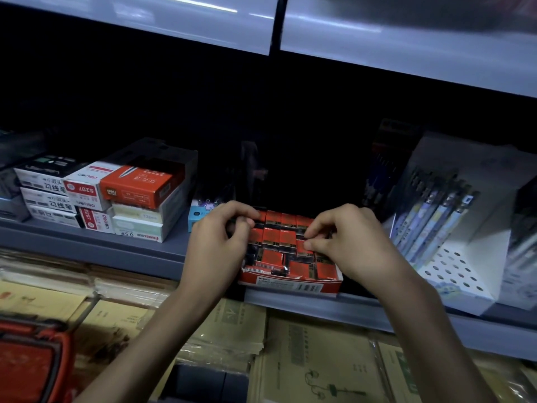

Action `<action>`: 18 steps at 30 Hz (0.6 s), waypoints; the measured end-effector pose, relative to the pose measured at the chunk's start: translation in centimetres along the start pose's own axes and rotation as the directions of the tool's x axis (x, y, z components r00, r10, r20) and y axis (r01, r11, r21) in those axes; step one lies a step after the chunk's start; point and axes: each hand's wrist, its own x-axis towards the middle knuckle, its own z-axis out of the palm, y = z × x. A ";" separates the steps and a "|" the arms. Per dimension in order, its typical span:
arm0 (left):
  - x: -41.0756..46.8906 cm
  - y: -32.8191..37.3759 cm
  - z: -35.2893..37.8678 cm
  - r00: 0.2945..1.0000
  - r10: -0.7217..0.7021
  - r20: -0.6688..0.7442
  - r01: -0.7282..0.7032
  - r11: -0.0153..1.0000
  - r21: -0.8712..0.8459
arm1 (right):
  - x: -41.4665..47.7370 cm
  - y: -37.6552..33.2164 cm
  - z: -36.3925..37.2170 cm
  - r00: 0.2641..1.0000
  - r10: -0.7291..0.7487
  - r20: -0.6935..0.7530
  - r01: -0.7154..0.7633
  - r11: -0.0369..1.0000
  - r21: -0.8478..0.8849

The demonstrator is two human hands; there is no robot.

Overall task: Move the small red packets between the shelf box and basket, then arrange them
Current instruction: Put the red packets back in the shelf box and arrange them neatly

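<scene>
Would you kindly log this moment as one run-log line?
stage: arranging | left hand: gripping packets | right hand: pinching packets | box: on shelf | basket: lower left

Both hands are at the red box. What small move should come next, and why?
Probably straighten the front packets: the back rows in the shelf box stand even, these lie askew, and left hand and right hand pinch packets beside them.

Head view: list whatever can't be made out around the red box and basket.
All head view.
- Basket: cut by left, bottom edges; contents unseen.
- Packets: some hidden under left hand, right hand; print too small.
- Shelf back: too dark.
- Left hand's hold: hidden by its fingers.
</scene>
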 end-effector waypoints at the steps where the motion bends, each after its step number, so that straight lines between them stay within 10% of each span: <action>1: 0.0 0.0 0.0 1.000 -0.002 -0.001 0.002 1.000 -0.003 | -0.1 -0.1 -0.1 1.000 -0.008 -0.001 0.008 1.000 -0.002; 18: -0.1 0.0 0.1 1.000 -0.014 -0.017 0.015 1.000 0.009 | -0.8 -2.0 -0.8 0.989 -0.079 0.126 0.124 0.904 -0.410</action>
